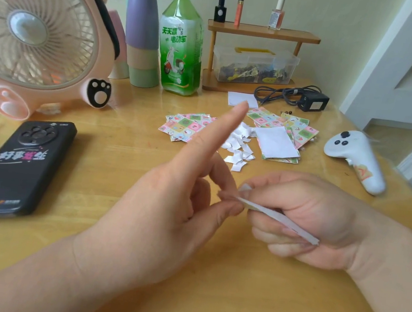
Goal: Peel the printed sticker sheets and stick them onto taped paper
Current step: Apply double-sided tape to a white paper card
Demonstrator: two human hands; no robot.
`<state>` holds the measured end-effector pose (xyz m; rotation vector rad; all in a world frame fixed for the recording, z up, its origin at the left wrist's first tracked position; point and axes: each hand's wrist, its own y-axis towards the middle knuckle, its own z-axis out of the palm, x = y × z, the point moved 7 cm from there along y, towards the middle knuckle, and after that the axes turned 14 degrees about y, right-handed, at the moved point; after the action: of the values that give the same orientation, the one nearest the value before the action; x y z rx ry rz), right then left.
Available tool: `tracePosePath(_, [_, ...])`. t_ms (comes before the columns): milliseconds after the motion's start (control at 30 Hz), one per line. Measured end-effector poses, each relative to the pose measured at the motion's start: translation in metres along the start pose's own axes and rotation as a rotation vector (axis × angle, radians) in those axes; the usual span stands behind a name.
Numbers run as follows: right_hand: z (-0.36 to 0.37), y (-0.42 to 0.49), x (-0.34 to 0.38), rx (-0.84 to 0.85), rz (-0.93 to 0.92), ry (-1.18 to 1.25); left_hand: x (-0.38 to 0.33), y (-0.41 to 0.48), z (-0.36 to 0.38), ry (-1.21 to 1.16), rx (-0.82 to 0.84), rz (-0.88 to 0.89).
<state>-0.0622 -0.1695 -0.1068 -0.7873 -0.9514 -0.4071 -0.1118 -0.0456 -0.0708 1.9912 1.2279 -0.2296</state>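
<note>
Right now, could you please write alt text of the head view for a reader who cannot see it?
Above a wooden table, the right hand grips a sticker sheet edge-on while the left hand pinches its end, index finger raised. Around lie printed sheets, white paper scraps, a phone, a pink fan and a green bottle.

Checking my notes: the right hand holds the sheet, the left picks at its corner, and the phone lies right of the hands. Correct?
Not quite: the head view shows the phone lying to the left of both. The rest holds: the right hand grips the sheet and the left hand pinches its corner.
</note>
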Motion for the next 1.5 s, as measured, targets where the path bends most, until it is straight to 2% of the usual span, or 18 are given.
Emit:
tracePosePath(167, [-0.009, 0.000, 0.016, -0.127, -0.231, -0.042, 0.001, -0.003, -0.002, -0.030, -0.004, -0.037])
tracePosePath(233, [-0.014, 0.001, 0.019, -0.148, -0.287, 0.059, -0.003, -0.002, -0.002, -0.005, 0.006, -0.025])
tracePosePath(433, [-0.007, 0.000, 0.019, 0.053, -0.271, 0.214, -0.001, 0.000, -0.003, 0.005, 0.011, -0.045])
tracePosePath(600, [-0.013, 0.005, 0.012, 0.136, -0.235, 0.035, 0.014, -0.003, 0.007, -0.308, 0.012, -0.171])
tracePosePath(767, [-0.019, 0.004, 0.015, 0.068, -0.286, -0.089, 0.021, -0.003, 0.015, -0.542, 0.005, -0.244])
tracePosePath(867, [-0.024, 0.001, 0.021, -0.026, -0.377, -0.286, 0.021, -0.003, 0.016, -0.636, -0.012, -0.263])
tracePosePath(1067, [-0.016, 0.003, 0.019, -0.071, -0.426, -0.617, 0.026, -0.003, 0.024, -0.854, -0.021, -0.382])
tracePosePath(1167, [-0.014, 0.004, 0.019, -0.086, -0.448, -0.692, 0.031, -0.004, 0.024, -0.875, -0.036, -0.460])
tracePosePath(1367, [-0.014, 0.003, 0.022, -0.063, -0.499, -0.691, 0.037, -0.006, 0.023, -0.926, -0.078, -0.524])
tracePosePath(1500, [-0.013, 0.005, 0.016, -0.009, -0.453, -0.683, 0.050, -0.005, 0.013, -0.877, -0.163, -0.587])
